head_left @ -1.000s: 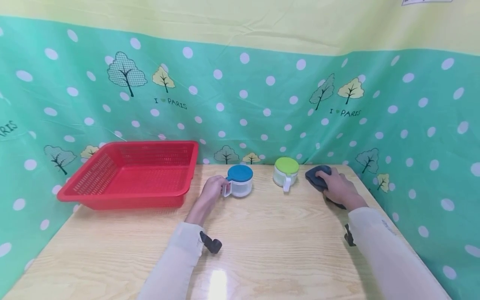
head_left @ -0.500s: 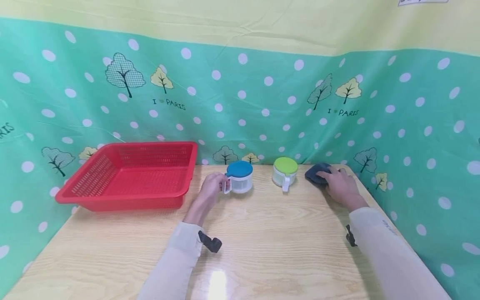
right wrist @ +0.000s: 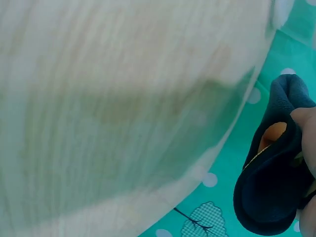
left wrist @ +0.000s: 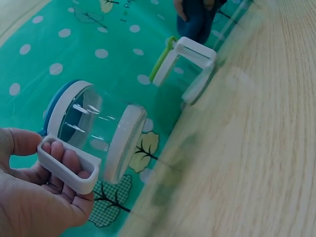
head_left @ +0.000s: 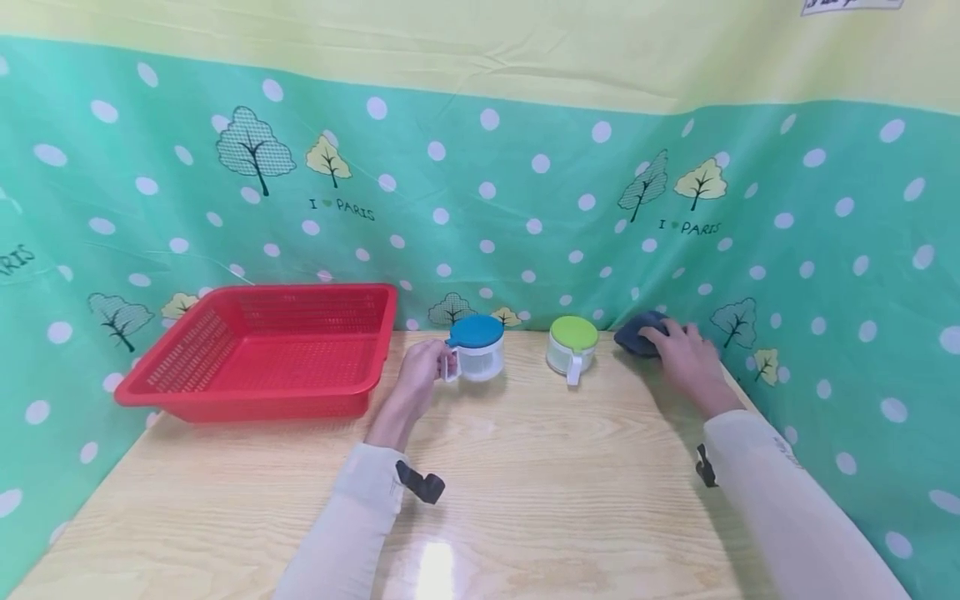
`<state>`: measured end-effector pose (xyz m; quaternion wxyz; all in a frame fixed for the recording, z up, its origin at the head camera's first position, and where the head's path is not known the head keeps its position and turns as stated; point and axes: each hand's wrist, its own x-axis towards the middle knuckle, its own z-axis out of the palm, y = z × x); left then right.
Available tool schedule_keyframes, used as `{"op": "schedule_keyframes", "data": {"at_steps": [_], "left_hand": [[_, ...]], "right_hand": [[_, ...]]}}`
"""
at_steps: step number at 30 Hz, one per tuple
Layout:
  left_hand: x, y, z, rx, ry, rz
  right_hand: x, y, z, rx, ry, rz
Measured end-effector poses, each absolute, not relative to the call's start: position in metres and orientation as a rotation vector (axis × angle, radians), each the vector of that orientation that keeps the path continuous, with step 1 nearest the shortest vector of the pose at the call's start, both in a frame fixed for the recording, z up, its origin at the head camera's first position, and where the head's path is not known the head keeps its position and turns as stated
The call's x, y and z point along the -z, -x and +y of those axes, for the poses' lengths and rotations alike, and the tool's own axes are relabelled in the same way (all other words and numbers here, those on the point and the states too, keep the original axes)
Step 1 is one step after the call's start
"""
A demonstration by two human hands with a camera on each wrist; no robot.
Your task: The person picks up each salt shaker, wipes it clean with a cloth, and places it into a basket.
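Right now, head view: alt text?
Left hand holds a blue-lidded, clear round jar; right hand grips a dark blue fabric item. A green-lidded, clear round jar stands between them on a pale wooden table, with a red plastic basket at left.

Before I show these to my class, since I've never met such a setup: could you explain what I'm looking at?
There is no machine, only a person's bare left hand and right hand. The wide picture comes from a camera worn on the head, looking forward and down; the two closer ones come from cameras worn on each wrist. On the wooden table sit a red basket and a green-lidded jar, with a patterned curtain behind. The left hand grips the handle of a blue-lidded jar, which looks raised off the table. The right hand holds a soft-looking dark item; I can't tell what it is.
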<state>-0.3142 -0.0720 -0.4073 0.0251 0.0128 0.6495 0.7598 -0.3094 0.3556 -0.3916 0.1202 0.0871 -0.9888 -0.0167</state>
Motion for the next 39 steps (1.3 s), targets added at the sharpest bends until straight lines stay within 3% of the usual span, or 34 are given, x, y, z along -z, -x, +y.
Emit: {"op": "schedule_keyframes", "data": {"at_steps": [23,39], "left_hand": [[0.393,0.311,-0.076,-2.450,-0.051,2.023],[0.393,0.308,-0.077,-2.422,-0.021,2.088]], "right_hand": [[0.342,0.310,0.335,-0.024,-0.389,-2.600],[0.336,0.308,0.294,-0.088,-0.565,-2.422]]}}
